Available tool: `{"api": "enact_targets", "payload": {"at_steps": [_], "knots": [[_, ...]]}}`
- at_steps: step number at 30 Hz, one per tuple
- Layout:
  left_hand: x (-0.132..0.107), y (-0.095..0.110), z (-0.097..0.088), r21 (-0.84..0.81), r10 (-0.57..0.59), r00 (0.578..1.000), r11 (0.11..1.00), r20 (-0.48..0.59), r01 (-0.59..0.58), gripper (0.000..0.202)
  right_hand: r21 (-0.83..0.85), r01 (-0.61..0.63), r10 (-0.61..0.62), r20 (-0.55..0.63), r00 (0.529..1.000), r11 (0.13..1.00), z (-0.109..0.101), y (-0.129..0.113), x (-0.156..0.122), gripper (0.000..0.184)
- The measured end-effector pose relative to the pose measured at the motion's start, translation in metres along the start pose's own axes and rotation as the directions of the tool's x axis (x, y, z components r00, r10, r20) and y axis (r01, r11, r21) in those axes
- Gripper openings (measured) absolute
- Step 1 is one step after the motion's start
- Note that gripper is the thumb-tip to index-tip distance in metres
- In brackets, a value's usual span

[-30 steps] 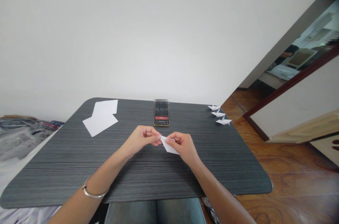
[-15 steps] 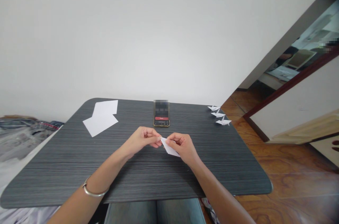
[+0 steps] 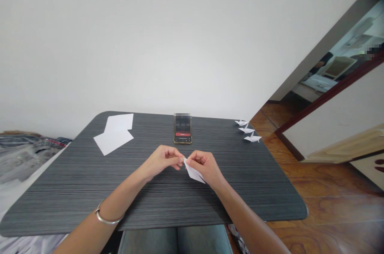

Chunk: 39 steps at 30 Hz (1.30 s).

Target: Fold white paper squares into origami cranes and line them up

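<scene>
A small folded piece of white paper (image 3: pixel 194 173) is held between my two hands above the dark table. My left hand (image 3: pixel 166 158) pinches its upper left tip with thumb and forefinger. Closed on the paper's upper edge, my right hand (image 3: pixel 204 166) covers part of it, so some folds are hidden. The paper slants down to the right, its lower end hanging free below my right fingers.
The dark wood-grain table (image 3: pixel 144 210) stands against a white wall. A phone (image 3: pixel 183 129) lies behind my hands. Sheets of white paper (image 3: pixel 115 140) overlap at the back left. Three folded paper cranes (image 3: pixel 252 139) sit at the right edge. Clothes (image 3: pixel 25 158) are heaped left of the table.
The folded paper has tilted slightly, its lower end dropping and showing a dark gap. My fingers have shifted a little along its upper edge. Both hands keep their pinch.
</scene>
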<state>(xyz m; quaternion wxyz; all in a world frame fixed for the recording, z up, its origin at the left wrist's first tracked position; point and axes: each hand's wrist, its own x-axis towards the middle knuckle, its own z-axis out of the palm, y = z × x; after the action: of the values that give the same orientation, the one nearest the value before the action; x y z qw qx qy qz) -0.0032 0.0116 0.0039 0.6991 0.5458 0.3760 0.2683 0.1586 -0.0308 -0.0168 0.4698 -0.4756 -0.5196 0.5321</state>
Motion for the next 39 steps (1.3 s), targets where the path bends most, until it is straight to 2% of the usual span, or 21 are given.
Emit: {"api": "enact_targets", "payload": {"at_steps": [7,25,31,39], "knots": [[0.0004,-0.0001,0.0006,0.01,-0.01,1.0,1.0,0.019,0.009,0.014,0.043,-0.013,0.013,0.017,1.0,0.999,0.0014,0.0042,0.0011,0.02],[0.0016,-0.0002,0.0019,0.007,-0.054,0.999,0.999,-0.01,0.054,0.018,-0.071,0.042,-0.044,-0.034,0.998,0.997,0.0025,0.0042,0.0001,0.016],[0.0031,-0.0037,0.0013,-0.004,-0.032,0.999,0.999,-0.003,0.032,0.015,-0.09,0.052,-0.055,-0.034,0.998,0.995,0.0047,0.001,-0.0003,0.016],[0.0045,-0.0078,-0.0007,0.013,0.004,0.999,1.0,0.036,-0.004,0.021,-0.104,0.043,-0.047,-0.036,0.998,0.994,0.0036,0.0039,0.0013,0.017]]}}
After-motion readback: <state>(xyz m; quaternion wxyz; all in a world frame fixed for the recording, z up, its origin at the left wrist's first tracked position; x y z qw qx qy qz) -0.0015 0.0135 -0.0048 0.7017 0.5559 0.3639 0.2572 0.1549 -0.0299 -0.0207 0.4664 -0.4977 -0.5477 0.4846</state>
